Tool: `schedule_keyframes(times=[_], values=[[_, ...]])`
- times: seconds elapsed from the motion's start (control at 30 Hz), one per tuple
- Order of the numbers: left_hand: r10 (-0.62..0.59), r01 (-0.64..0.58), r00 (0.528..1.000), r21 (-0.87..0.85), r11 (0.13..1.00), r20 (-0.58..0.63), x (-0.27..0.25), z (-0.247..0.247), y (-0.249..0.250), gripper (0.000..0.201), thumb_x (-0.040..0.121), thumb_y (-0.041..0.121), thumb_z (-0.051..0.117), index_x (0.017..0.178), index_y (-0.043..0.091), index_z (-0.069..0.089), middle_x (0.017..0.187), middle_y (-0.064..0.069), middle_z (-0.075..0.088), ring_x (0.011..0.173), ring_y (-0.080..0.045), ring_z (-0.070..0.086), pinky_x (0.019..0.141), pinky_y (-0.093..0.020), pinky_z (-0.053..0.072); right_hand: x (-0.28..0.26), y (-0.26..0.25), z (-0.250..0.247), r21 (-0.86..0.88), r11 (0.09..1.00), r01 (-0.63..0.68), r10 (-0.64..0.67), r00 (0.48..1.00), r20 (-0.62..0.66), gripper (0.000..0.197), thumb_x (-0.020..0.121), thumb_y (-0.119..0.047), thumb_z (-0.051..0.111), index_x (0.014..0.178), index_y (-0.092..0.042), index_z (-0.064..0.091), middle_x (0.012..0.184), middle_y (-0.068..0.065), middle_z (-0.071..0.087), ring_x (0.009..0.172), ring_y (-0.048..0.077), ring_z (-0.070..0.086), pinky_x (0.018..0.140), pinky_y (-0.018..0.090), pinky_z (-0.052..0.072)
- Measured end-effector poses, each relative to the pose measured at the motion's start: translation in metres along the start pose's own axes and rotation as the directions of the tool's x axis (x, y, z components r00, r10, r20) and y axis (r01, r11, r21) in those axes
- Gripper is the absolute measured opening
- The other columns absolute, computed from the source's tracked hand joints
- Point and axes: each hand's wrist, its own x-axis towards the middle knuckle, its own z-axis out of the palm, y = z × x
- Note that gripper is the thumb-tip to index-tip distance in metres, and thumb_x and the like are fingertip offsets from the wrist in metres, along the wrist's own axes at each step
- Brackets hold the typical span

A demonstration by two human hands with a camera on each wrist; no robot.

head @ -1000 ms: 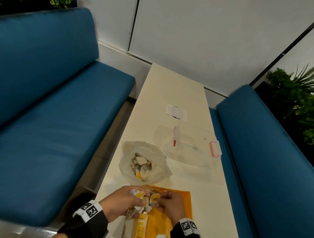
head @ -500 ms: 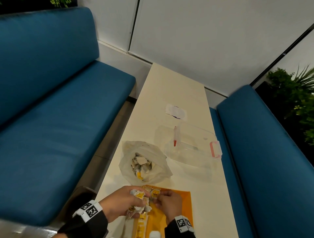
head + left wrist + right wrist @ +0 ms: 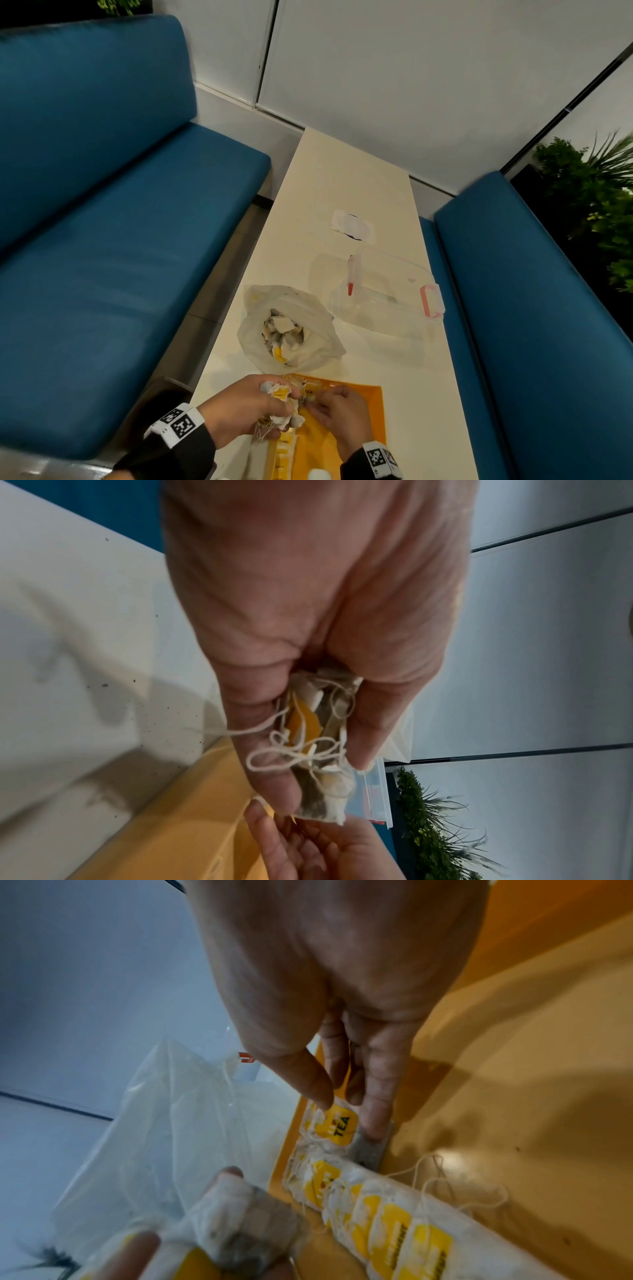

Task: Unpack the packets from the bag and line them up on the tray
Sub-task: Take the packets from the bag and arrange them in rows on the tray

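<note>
A: Since the right hand [image 3: 342,993] dropped from the left hand's bundle to the orange tray [image 3: 359,404], what's new?

B: Its fingers [image 3: 375,1096] pinch one tea packet [image 3: 337,1125] at the row's far end [image 3: 377,1204]. Left hand [image 3: 308,615] clutches a bunch [image 3: 322,750]. Row grows.

A: Counts?

B: One tray, one bag [image 3: 287,329] beyond it, seven-odd packets placed.

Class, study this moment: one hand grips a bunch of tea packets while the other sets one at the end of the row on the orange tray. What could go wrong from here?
1. Loose strings dangle tangled from the bunch of packets in the left hand; pulling one packet free may drag out others.
2. The right hand presses a packet against the row of packets; a snagged string could skew that row.
3. The row runs close to the orange tray edge; a nudge might push packets off.
</note>
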Motion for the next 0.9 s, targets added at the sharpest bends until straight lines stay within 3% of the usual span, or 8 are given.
schedule_keyframes(times=[0.07,0.13,0.2,0.3,0.43,0.57,0.7,0.9], values=[[0.012,-0.011,1.0,-0.014,1.0,0.019,0.0,0.001,0.002,0.027,0.091,0.003,0.072,0.117,0.005,0.07,0.108,-0.017,0.077,0.098,-0.028,0.076,0.093,-0.045,0.059,-0.011,-0.008,-0.005,0.04,0.999,-0.017,0.016,1.0,0.015,0.01,0.083,0.003,0.069,0.09,0.003,0.061,0.084,0.021,0.074,0.073,0.03,0.075,0.062,0.034,0.059],[0.021,-0.02,0.999,-0.018,1.0,0.05,0.0,0.002,0.004,0.027,0.091,0.003,0.072,0.118,0.004,0.07,0.108,-0.015,0.077,0.095,-0.025,0.075,0.085,-0.039,0.059,-0.024,-0.016,-0.009,-0.034,0.995,0.098,-0.098,0.995,0.019,0.006,0.085,-0.002,0.068,0.09,0.0,0.064,0.079,0.015,0.074,0.068,0.026,0.074,0.051,0.027,0.052],[0.023,-0.022,0.997,-0.011,1.0,0.068,0.0,0.004,0.007,0.028,0.089,0.003,0.073,0.117,0.007,0.072,0.109,-0.014,0.076,0.096,-0.025,0.075,0.082,-0.037,0.059,-0.037,-0.026,-0.014,-0.077,0.972,0.222,-0.218,0.974,0.063,0.001,0.086,-0.005,0.069,0.085,-0.004,0.068,0.074,0.011,0.073,0.064,0.022,0.071,0.048,0.025,0.045],[0.028,-0.027,0.995,-0.005,1.0,0.093,0.002,0.008,0.01,0.031,0.087,-0.001,0.074,0.117,0.008,0.073,0.106,-0.014,0.076,0.096,-0.026,0.075,0.082,-0.038,0.061,-0.057,-0.044,-0.016,-0.092,0.921,0.38,-0.359,0.915,0.182,0.006,0.083,-0.006,0.074,0.081,-0.012,0.074,0.073,0.007,0.072,0.064,0.016,0.065,0.051,0.022,0.044],[0.033,-0.037,0.983,0.018,0.999,0.181,0.003,0.016,0.015,0.042,0.084,0.0,0.074,0.125,0.008,0.069,0.103,-0.013,0.073,0.098,-0.025,0.072,0.083,-0.037,0.059,-0.071,-0.058,-0.013,-0.185,0.853,0.488,-0.404,0.842,0.358,0.012,0.08,-0.012,0.078,0.087,-0.022,0.078,0.085,0.003,0.075,0.067,0.007,0.061,0.066,0.024,0.053],[0.031,-0.035,0.981,0.022,0.999,0.191,0.006,0.019,0.017,0.049,0.081,0.002,0.077,0.127,-0.001,0.062,0.102,-0.017,0.072,0.097,-0.027,0.069,0.088,-0.04,0.055,-0.073,-0.061,-0.013,-0.22,0.85,0.479,-0.398,0.856,0.328,0.008,0.08,-0.007,0.077,0.08,-0.015,0.077,0.079,0.009,0.074,0.064,0.009,0.061,0.063,0.024,0.053],[0.048,-0.041,0.973,-0.037,0.998,0.225,0.004,0.016,0.013,0.043,0.085,0.005,0.077,0.125,0.002,0.064,0.108,-0.02,0.072,0.101,-0.031,0.067,0.089,-0.04,0.054,-0.07,-0.064,-0.017,-0.204,0.863,0.462,-0.397,0.87,0.293,0.011,0.081,-0.006,0.076,0.075,-0.015,0.074,0.069,0.003,0.071,0.061,0.011,0.064,0.061,0.025,0.051],[0.055,-0.032,0.976,-0.107,0.994,0.213,0.003,0.01,0.007,0.04,0.09,0.002,0.07,0.129,0.001,0.063,0.111,-0.023,0.072,0.099,-0.03,0.069,0.08,-0.035,0.057,-0.068,-0.067,-0.024,-0.135,0.888,0.44,-0.394,0.878,0.271,0.003,0.083,-0.003,0.074,0.084,-0.002,0.071,0.064,0.006,0.068,0.053,0.01,0.06,0.051,0.016,0.043]])
